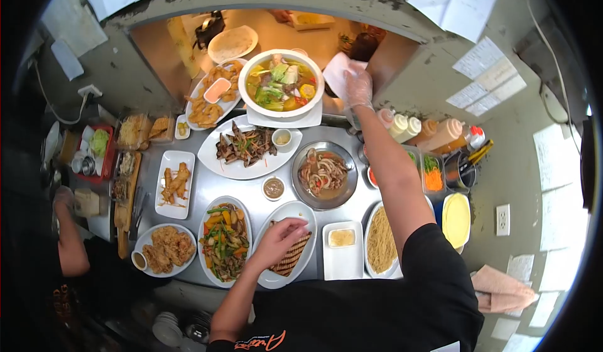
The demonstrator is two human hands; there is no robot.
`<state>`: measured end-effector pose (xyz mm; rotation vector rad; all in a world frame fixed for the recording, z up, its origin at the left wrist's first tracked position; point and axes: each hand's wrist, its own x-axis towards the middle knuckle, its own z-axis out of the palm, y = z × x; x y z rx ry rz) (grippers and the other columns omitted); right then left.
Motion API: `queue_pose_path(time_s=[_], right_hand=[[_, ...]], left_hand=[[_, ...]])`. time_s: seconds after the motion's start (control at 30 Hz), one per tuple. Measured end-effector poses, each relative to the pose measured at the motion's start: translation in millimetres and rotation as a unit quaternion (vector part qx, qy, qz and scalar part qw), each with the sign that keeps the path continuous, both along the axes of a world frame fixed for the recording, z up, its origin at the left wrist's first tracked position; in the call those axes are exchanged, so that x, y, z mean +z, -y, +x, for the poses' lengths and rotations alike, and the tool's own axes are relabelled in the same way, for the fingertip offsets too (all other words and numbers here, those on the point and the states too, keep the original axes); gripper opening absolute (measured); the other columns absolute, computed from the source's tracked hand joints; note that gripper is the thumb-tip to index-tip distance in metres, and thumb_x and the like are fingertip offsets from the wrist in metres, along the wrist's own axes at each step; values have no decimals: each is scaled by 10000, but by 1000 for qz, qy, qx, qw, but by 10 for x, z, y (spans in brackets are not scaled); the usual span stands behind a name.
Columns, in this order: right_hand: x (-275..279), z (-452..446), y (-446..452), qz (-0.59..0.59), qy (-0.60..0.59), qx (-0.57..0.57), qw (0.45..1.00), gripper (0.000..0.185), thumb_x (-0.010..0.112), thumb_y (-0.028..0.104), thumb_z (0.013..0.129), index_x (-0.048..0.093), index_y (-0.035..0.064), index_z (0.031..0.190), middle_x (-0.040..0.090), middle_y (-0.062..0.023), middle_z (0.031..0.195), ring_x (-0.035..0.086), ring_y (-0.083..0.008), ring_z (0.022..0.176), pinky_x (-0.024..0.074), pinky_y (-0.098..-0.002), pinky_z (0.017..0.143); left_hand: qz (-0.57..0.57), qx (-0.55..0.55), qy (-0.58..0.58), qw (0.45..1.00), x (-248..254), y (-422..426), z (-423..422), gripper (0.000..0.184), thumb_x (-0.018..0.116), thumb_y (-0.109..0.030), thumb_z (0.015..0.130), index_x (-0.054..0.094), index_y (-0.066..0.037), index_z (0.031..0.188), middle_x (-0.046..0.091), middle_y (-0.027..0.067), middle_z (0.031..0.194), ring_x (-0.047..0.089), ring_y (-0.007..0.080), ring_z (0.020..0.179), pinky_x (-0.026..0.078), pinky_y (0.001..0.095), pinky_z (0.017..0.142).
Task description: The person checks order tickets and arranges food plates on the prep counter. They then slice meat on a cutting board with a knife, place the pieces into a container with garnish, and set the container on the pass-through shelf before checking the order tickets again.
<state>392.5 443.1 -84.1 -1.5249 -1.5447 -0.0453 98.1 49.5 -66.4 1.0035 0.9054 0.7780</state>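
My right hand [358,87], in a clear plastic glove, reaches to the right side of the serving window. Its fingers are closed on a white sheet that looks like paper or a napkin [336,74]. Just left of it, a large white bowl of soup [281,83] stands on a square white plate. My bare left hand [282,242] is held over an oval plate [271,279] of grill-marked food [293,258], fingers stretched out and holding nothing. Whether it touches the food, I cannot tell.
Several dishes crowd the steel counter: fried shrimp [213,97], dark meat strips [245,148], a metal bowl of squid [323,175], stir-fried vegetables [224,242] and noodles [382,239]. Sauce bottles [446,135] line the right wall. Another person's hand [63,198] is at the left.
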Motion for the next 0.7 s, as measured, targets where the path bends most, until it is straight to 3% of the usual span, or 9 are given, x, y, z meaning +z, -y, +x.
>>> queue_pose_path(time_s=[0.03, 0.13, 0.2, 0.3, 0.4, 0.47, 0.57, 0.63, 0.7], right_hand=[[93, -140, 95, -90, -226, 68, 968, 221, 682, 171, 901, 728, 30, 1063, 713, -178, 924, 688, -268, 849, 532, -386, 801], [-173, -29, -112, -200, -260, 72, 942, 183, 614, 164, 920, 741, 43, 971, 711, -164, 860, 662, -265, 773, 518, -400, 744], [-510, 210, -363, -161, 10, -2, 987, 217, 554, 150, 934, 724, 33, 999, 707, -180, 896, 660, -299, 793, 524, -425, 769], [-982, 737, -575, -68, 112, -27, 991, 294, 563, 248, 916, 688, 10, 1035, 689, -206, 960, 667, -325, 869, 539, -482, 806], [523, -316, 531, -365, 388, 41, 846, 372, 590, 399, 914, 658, 139, 1170, 703, -179, 1027, 697, -327, 913, 556, -426, 801], [17, -149, 259, -199, 448, 45, 871, 350, 620, 398, 919, 655, 109, 1113, 717, -175, 884, 709, -303, 758, 548, -420, 617], [-68, 407, -4, -344, 204, 137, 906, 331, 583, 374, 957, 622, 85, 1112, 690, -172, 822, 678, -265, 656, 519, -398, 526], [37, 446, 151, -483, 17, 164, 860, 321, 557, 358, 982, 601, 68, 1111, 673, -171, 781, 657, -240, 588, 501, -383, 466], [832, -232, 1717, -490, -91, 213, 840, 330, 560, 352, 1002, 541, 42, 1114, 509, -55, 633, 515, -139, 477, 398, -278, 391]], left_hand=[[-19, 19, 11, 1000, 7, 95, -114, 270, 589, -131, 1013, 606, -7, 1253, 668, 52, 1110, 636, 125, 1032, 505, 269, 902], [-46, 66, -27, 996, 26, 351, -409, 273, 591, -117, 1009, 600, -7, 1259, 670, 52, 1089, 636, 126, 1013, 501, 267, 905], [-46, 99, -51, 993, -105, 551, -556, 268, 583, -100, 1008, 599, -7, 1259, 669, 57, 1067, 624, 116, 992, 502, 267, 881], [-19, 136, -78, 987, 13, 821, -629, 297, 602, -173, 1010, 606, -16, 1262, 676, 42, 1075, 616, 109, 983, 502, 284, 892], [24, 185, -112, 976, 8, 1328, -695, 323, 613, -226, 1008, 614, -28, 1263, 671, 59, 1106, 616, 133, 1036, 495, 310, 933], [65, 191, -188, 961, 36, 1703, -716, 331, 617, -261, 1000, 613, -44, 1251, 666, 84, 1113, 621, 168, 1020, 500, 337, 914], [-21, 218, -251, 943, 16, 2560, -758, 348, 607, -292, 995, 607, -62, 1255, 671, 104, 1090, 637, 191, 991, 511, 345, 874], [-90, 280, -339, 894, -254, 3373, -778, 358, 628, -295, 981, 606, -53, 1244, 679, 109, 1096, 648, 199, 991, 517, 346, 878], [-206, 342, -425, 813, -717, 4398, -751, 357, 678, -262, 950, 607, -25, 1208, 690, 117, 1096, 658, 193, 970, 533, 353, 849]])
